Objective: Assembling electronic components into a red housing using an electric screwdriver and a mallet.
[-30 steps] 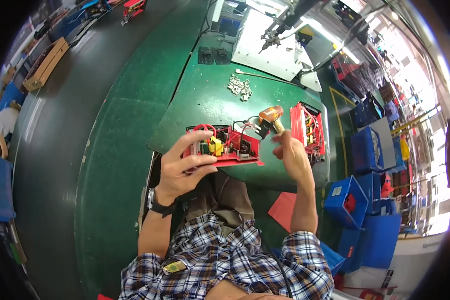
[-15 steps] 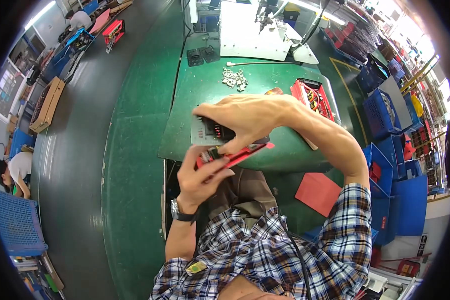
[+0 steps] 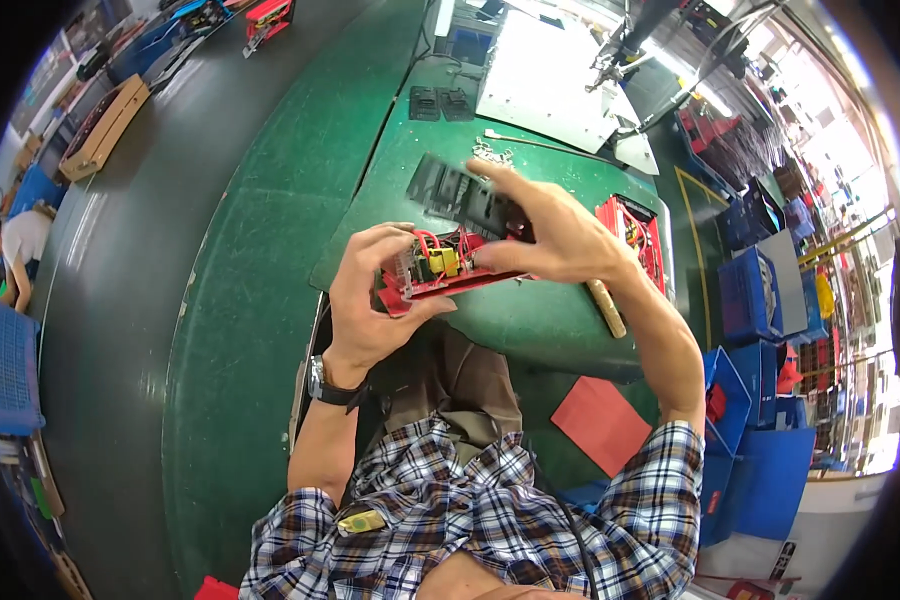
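My left hand point(image 3: 355, 295) is closed around the left end of a red metal casing point(image 3: 460, 287), fingers over the top and thumb below. Inside the casing show a yellow component point(image 3: 443, 262) and red wires. My right hand point(image 3: 575, 235) grips a black slotted panel point(image 3: 445, 187) between thumb and fingers. The panel tilts above the casing's far side, slightly blurred. The right thumb lies close to the casing's right part; whether it touches the casing I cannot tell.
A second red casing point(image 3: 650, 240) with wiring stands at the table's right. Beyond my hands lie small metal parts point(image 3: 490, 152), black plastic pieces point(image 3: 440, 103) and a white board point(image 3: 540, 85). A brown handle point(image 3: 607, 308) lies near the right edge. Blue bins point(image 3: 750, 290) stand farther right.
The black panel has swung up and away from the casing with my right hand. My left hand has raised the casing and tipped it, so its inside now shows. The whole view has shifted.
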### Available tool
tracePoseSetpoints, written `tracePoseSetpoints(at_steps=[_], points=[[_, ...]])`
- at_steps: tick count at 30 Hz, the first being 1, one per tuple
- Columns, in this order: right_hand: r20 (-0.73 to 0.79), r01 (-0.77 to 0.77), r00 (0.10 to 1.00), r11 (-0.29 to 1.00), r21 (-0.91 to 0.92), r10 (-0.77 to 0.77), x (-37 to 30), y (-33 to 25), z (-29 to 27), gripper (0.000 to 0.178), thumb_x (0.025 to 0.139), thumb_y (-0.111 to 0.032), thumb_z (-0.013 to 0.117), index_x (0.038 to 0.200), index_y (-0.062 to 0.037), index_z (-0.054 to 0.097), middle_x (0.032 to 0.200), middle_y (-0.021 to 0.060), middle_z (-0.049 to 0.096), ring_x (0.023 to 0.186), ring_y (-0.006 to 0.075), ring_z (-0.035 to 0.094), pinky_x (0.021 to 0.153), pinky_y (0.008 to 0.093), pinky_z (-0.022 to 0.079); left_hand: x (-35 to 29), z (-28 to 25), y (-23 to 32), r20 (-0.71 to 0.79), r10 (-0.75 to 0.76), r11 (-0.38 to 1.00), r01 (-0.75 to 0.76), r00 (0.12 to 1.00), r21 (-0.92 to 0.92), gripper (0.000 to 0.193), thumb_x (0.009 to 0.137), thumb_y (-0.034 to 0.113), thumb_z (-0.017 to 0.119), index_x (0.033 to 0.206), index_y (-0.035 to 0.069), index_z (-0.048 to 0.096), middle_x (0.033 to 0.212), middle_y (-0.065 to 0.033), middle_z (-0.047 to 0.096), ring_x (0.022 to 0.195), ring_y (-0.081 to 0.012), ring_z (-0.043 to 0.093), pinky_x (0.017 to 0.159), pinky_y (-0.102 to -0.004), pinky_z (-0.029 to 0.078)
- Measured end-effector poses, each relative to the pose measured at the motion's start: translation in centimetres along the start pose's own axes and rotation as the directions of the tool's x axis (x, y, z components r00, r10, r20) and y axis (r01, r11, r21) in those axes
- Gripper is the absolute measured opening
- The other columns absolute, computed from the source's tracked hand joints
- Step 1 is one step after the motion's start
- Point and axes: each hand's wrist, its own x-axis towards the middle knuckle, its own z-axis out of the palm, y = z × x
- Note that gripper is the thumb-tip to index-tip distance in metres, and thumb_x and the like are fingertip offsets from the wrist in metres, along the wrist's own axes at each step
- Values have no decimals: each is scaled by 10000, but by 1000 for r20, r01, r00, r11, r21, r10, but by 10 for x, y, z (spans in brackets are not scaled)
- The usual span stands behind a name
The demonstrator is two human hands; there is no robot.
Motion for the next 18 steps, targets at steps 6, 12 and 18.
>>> tracePoseSetpoints(at_steps=[6,12,18], points=[[113,259,961,964,-66,-251,22,9,-6,858,814,-322,849,1511,3,471,1205,230,667,1033,361,668,935,423,522,1,-3,4,-38,-178,965,167,983,-204,782,695,133,963,1335,-4,534,1258,-137,604,1120,-229,659,979,-348,568],[153,194,974,963,-187,-166,13,-6,2,862,758,-294,865,1522,-137,499,1133,162,663,904,376,668,769,447,536,6,-7,-3,-36,-176,970,167,984,-177,857,658,127,975,1367,-15,515,1298,-143,584,1174,-227,644,1051,-377,549],[133,194,978,928,-317,-159,10,-15,3,848,741,-287,859,1510,-193,515,1069,128,660,852,357,666,747,450,537,4,-8,-3,-70,-172,979,162,983,-124,883,632,190,985,1370,-3,539,1240,-137,639,1128,-238,670,979,-362,572]])
